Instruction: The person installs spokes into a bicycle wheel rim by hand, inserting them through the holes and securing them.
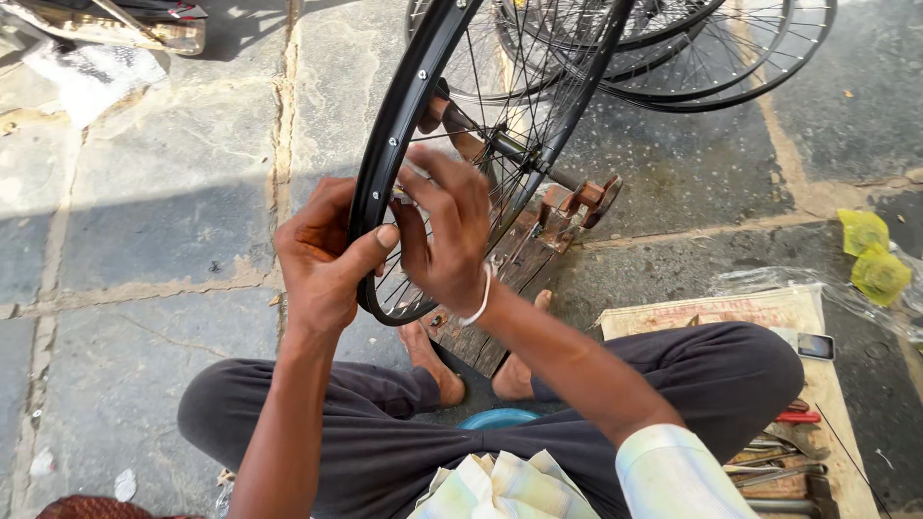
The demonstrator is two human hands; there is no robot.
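Note:
A black bicycle wheel rim (399, 106) with thin metal spokes stands upright in front of me, its hub axle (519, 154) resting on a rusty wooden stand (538, 240). My left hand (322, 255) grips the rim's near edge, thumb pressed across it. My right hand (447, 231) reaches through the spokes just inside the rim, fingers pinched at a spoke end; whatever is between the fingertips is too small to make out. A white band circles my right wrist.
More black spoked wheels (692, 58) lie on the stone floor at the back right. Several hand tools (779, 461) and a phone (815, 346) rest on a flat board at my right knee. Yellow wrappers (870, 255) lie far right, plastic scraps (91, 72) far left.

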